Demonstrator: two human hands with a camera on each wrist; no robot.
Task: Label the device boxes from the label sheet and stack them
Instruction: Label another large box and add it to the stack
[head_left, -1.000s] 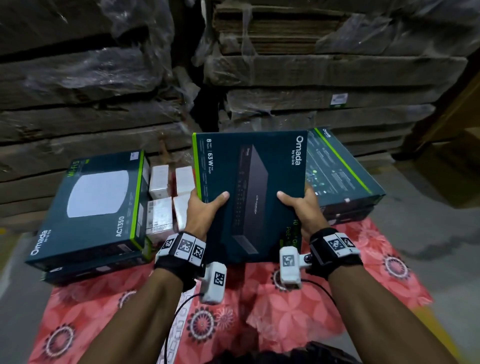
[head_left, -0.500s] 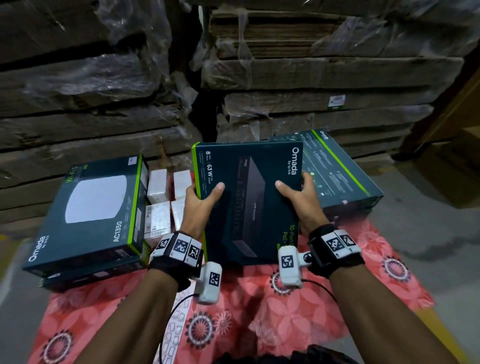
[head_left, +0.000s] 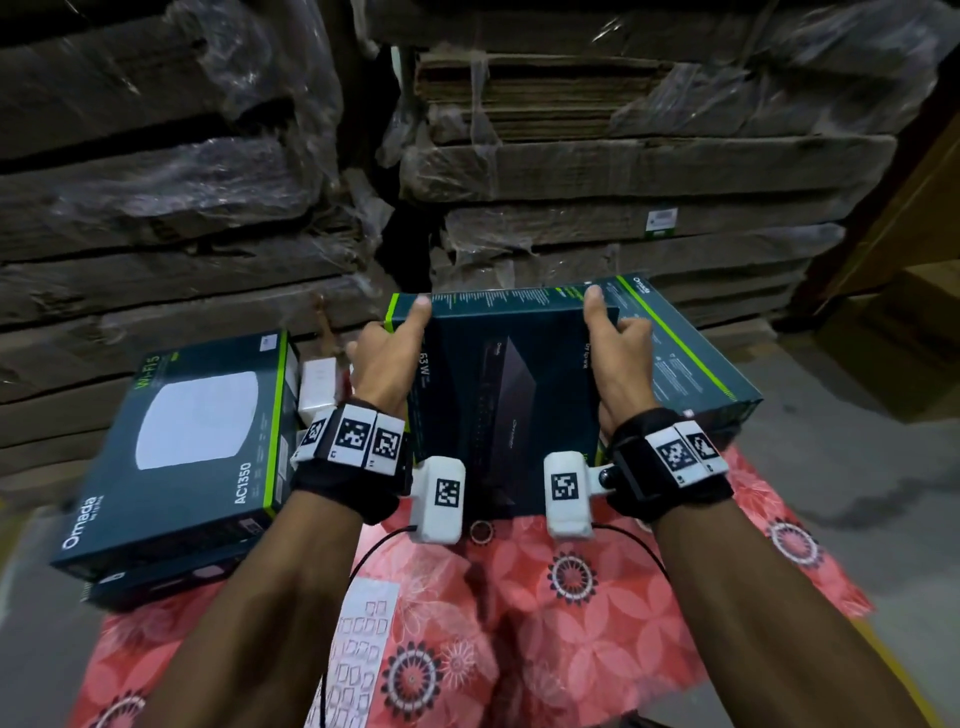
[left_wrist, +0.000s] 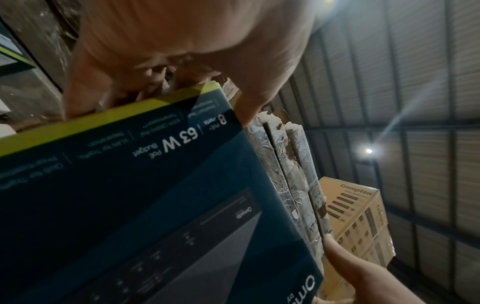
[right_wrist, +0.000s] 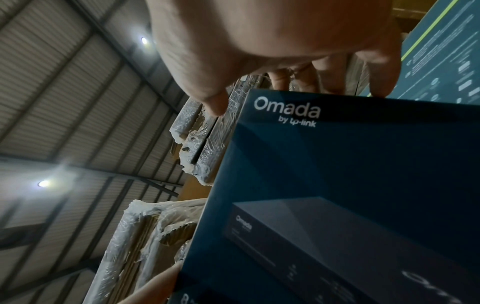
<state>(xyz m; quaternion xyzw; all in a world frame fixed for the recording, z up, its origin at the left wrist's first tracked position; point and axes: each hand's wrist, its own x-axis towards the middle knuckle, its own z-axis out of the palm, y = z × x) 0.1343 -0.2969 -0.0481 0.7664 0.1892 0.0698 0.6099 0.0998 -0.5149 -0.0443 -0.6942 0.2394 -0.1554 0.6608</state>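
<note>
A dark teal Omada switch box (head_left: 511, 395) is held up between both hands over the red floral cloth (head_left: 571, 623). My left hand (head_left: 395, 343) grips its left side, thumb on the top left corner. My right hand (head_left: 610, 332) grips the right side, thumb on the top right corner. The wrist views show the box front (left_wrist: 155, 205) (right_wrist: 350, 195) with fingers curled behind its far edge. The white label sheet (head_left: 358, 644) lies on the cloth below my left forearm. A stack of AC1350 boxes (head_left: 192, 441) sits at the left, and another dark box stack (head_left: 691, 358) at the right.
Small white boxes (head_left: 319, 384) stand between the left stack and the held box. Shrink-wrapped flat cardboard piles (head_left: 623, 171) form a wall right behind everything. Grey concrete floor (head_left: 857, 467) lies to the right, with brown cartons (head_left: 914, 322) at the far right.
The switch box has tipped, so its front now looks foreshortened and its top side shows. Both hands have slid from its lower sides up to the top corners.
</note>
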